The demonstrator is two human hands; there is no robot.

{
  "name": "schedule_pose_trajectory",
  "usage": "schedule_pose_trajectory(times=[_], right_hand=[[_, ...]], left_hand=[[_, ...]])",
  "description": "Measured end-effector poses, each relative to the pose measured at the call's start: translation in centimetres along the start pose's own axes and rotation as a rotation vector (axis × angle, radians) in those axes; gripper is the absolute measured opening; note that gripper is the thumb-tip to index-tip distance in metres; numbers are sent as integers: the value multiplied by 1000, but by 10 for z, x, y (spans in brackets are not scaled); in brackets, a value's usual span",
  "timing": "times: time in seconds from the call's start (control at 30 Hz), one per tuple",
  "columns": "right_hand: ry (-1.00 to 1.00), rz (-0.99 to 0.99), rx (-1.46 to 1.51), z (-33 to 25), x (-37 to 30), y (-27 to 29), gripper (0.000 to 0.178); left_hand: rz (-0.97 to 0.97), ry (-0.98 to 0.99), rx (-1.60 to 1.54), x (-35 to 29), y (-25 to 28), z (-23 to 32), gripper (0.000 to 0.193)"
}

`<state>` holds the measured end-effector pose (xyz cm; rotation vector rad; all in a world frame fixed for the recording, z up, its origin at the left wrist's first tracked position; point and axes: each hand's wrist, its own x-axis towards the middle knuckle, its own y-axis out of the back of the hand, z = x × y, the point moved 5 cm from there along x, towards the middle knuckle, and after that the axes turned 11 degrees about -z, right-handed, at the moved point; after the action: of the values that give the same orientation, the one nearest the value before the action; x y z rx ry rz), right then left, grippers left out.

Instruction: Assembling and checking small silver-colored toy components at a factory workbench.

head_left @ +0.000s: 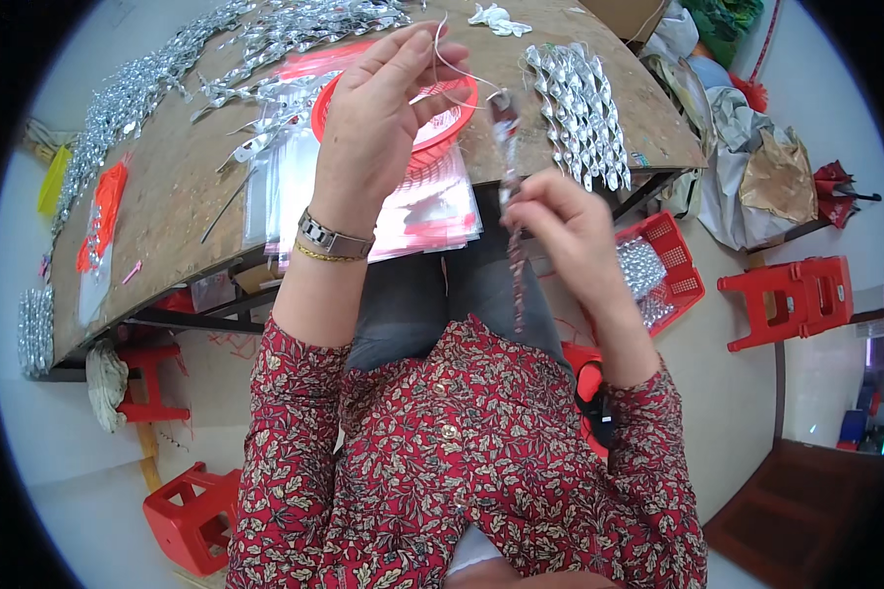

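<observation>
Brown tabletop (658,113), right hand (572,228) tight on spiral strip (518,280)

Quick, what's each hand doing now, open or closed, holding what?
Left hand: closed, pinching a thin pale string.
Right hand: closed, pinching a shiny twisted strip.

right hand (570,224): blurred | twisted strip (517,260): blurred | cardboard box (627,14): cut off

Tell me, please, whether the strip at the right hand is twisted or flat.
Twisted: the strip shows repeated spiral turns below the right hand.
</observation>
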<state>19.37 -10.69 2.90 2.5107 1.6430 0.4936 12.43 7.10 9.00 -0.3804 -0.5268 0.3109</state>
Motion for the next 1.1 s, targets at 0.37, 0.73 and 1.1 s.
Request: schedule_pose_trajectory(times=[0.37, 0.73, 1.1], right_hand=[[-153, 141, -204, 26, 79, 139, 15], [-334, 71, -526, 85, 170, 185, 21], [-441, 218, -1139, 92, 178, 160, 29]], left_hand=[[39, 212, 245, -55, 20, -20, 24], [-20, 337, 380, -96, 13, -24, 19], [44, 352, 428, -110, 39, -17, 19]])
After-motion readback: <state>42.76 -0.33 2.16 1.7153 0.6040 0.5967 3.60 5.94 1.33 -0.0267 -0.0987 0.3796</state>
